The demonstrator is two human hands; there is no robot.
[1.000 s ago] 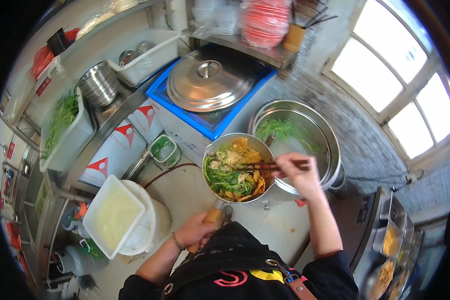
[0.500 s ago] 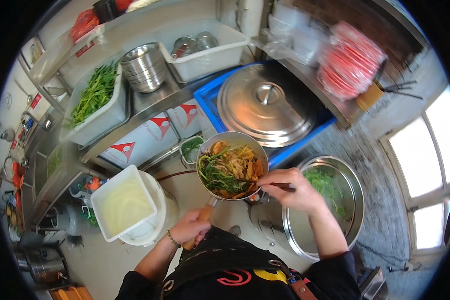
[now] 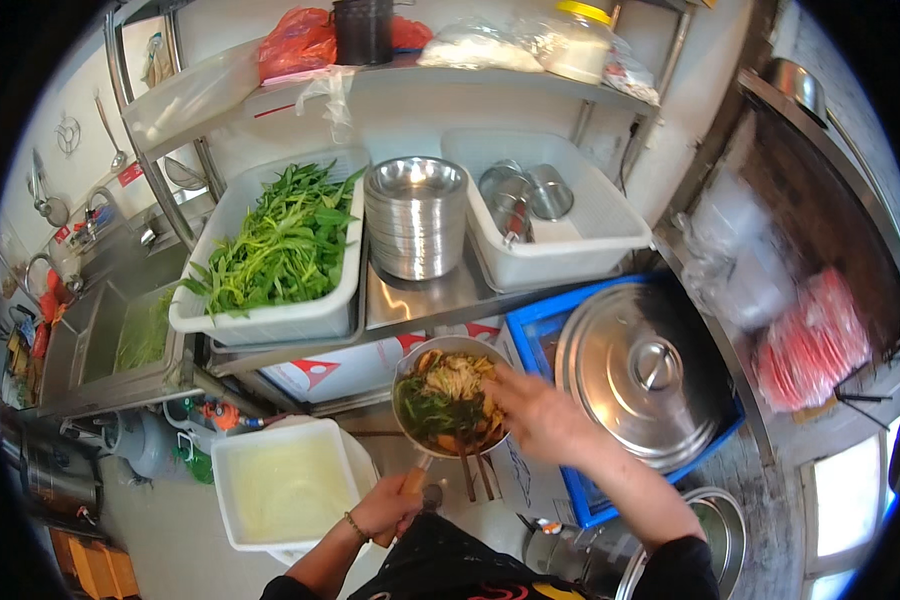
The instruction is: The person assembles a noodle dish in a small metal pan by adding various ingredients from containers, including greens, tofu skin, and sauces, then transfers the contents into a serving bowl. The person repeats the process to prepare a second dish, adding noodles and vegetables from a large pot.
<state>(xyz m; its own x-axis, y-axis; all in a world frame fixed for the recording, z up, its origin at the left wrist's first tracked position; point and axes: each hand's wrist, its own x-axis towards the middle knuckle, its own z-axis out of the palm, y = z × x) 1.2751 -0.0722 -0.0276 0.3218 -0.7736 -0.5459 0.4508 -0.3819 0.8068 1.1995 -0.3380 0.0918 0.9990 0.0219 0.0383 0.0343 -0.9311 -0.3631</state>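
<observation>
My left hand (image 3: pixel 387 510) is closed round the wooden handle (image 3: pixel 417 477) of a small metal pan (image 3: pixel 399 398). Noodles (image 3: pixel 454 380) and dark leafy greens (image 3: pixel 432 413) fill the pan, with orange-brown pieces among them. A pair of brown chopsticks (image 3: pixel 467 472) rests in the food, their ends sticking out over the near rim. My right hand (image 3: pixel 535 410) is off the chopsticks, somewhat blurred, its fingers stretched out over the pan's right rim and apparently empty. Whether the fingertips touch the food cannot be made out.
Beyond the pan, a counter holds a tub of leafy greens (image 3: pixel 280 240), stacked metal bowls (image 3: pixel 416 220) and a white tub (image 3: pixel 560 240) with strainers. At right, a large metal lid (image 3: pixel 610 370) lies in a blue frame. A white tray (image 3: pixel 285 480) stands at lower left.
My right hand has let go of the chopsticks, which now lean on the near rim. The view has turned toward the counter and its upper shelf. My left hand keeps its grip.
</observation>
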